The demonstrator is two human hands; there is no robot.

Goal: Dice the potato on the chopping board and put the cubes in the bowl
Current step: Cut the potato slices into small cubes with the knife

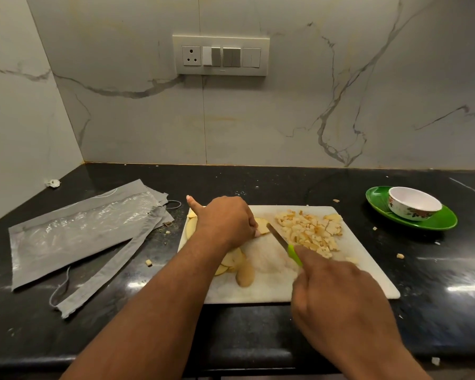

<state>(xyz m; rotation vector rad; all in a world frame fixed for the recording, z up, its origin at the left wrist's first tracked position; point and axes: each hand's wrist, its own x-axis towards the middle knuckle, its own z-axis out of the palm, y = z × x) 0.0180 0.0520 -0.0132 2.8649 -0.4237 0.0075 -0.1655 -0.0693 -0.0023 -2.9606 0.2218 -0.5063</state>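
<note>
A white chopping board (368,275) lies on the black counter. My left hand (225,220) holds down a stack of potato slices (263,225) near the board's back left, thumb sticking out to the left. My right hand (337,300) grips a knife with a green handle (294,255), index finger along its top; the blade (277,237) rests just right of the held slices. A heap of pale potato cubes (310,231) sits on the board's back right. More slices and a skin-on end piece (244,274) lie near my left wrist. The white floral bowl (413,207) stands empty at the right.
The bowl sits on a green plate (436,222) at the counter's right. Grey packaging with a clear plastic sheet (85,229) lies left of the board. Stray potato bits (400,255) dot the counter. A marble wall with a switch panel (221,55) rises behind.
</note>
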